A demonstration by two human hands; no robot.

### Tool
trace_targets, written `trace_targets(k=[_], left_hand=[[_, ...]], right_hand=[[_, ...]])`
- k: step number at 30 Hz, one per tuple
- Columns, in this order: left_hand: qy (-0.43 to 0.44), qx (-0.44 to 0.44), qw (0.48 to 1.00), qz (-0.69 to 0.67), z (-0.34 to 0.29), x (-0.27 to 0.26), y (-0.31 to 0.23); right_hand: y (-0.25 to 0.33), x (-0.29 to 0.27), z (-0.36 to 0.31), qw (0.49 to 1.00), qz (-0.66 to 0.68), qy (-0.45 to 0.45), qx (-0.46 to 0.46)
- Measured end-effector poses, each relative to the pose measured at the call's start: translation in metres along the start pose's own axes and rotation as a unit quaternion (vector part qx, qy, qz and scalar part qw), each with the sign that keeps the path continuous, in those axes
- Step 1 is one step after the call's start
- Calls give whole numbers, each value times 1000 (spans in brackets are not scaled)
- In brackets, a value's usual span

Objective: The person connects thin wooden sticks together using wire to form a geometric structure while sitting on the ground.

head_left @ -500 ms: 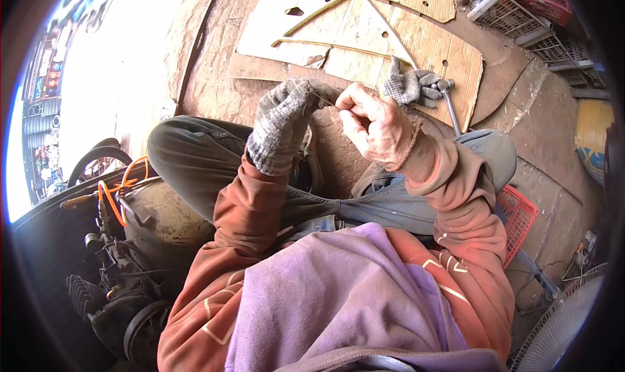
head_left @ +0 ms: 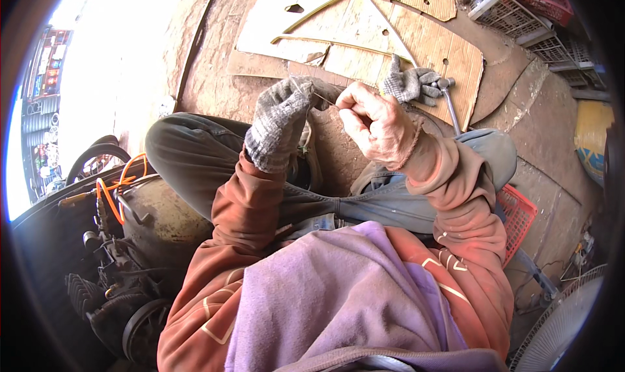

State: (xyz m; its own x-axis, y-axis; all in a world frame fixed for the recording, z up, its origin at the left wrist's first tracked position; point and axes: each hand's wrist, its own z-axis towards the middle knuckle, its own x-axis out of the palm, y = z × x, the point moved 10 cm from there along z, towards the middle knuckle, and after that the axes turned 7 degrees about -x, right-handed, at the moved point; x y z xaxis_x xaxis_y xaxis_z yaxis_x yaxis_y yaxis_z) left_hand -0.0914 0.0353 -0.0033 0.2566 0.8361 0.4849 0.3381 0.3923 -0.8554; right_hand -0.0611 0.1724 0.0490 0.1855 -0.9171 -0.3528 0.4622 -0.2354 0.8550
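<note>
My left hand (head_left: 278, 121), in a grey knitted glove, is closed with its fingertips pinched together. My bare right hand (head_left: 377, 128) is closed too, thumb against forefinger. Between them runs a thin wire-like strand (head_left: 324, 100); whether it is wire or thread cannot be made out. Both hands are raised above my crossed legs (head_left: 195, 150). A second grey glove (head_left: 407, 85) lies palm up on the cardboard (head_left: 364, 62), just beyond my right hand. Beside that glove rests a hammer (head_left: 449, 101) with a metal handle.
Long thin strips (head_left: 325, 12) cross on the cardboard. Plastic crates (head_left: 514, 17) stand at the far right, and a red basket (head_left: 519, 219) is by my right knee. A fan (head_left: 566, 326) is at the lower right. To my left is a compressor (head_left: 166, 209) with an orange hose (head_left: 107, 199).
My left hand has shifted very slightly left. My right hand stays almost in place, and both remain closed on the strand.
</note>
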Motion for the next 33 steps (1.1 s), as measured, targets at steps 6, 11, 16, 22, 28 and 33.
trace_targets(k=[6,11,16,22,28,33], left_hand=[[-3,-3,998,68,2,-8,-1],[14,8,1000,4,2,3,-7],[-7,9,1000,9,1,-5,1],[-17,-17,999,45,2,-5,1],[-47,-23,998,29,-3,-2,1],[-46,-40,997,36,-2,4,2]], right_hand=[[0,-1,2,1000,11,14,18],[2,-2,2,1000,3,9,17],[2,1,3,1000,7,22,15],[1,0,2,1000,-2,16,8],[3,3,2,1000,17,6,15],[-2,7,0,999,32,-4,11]])
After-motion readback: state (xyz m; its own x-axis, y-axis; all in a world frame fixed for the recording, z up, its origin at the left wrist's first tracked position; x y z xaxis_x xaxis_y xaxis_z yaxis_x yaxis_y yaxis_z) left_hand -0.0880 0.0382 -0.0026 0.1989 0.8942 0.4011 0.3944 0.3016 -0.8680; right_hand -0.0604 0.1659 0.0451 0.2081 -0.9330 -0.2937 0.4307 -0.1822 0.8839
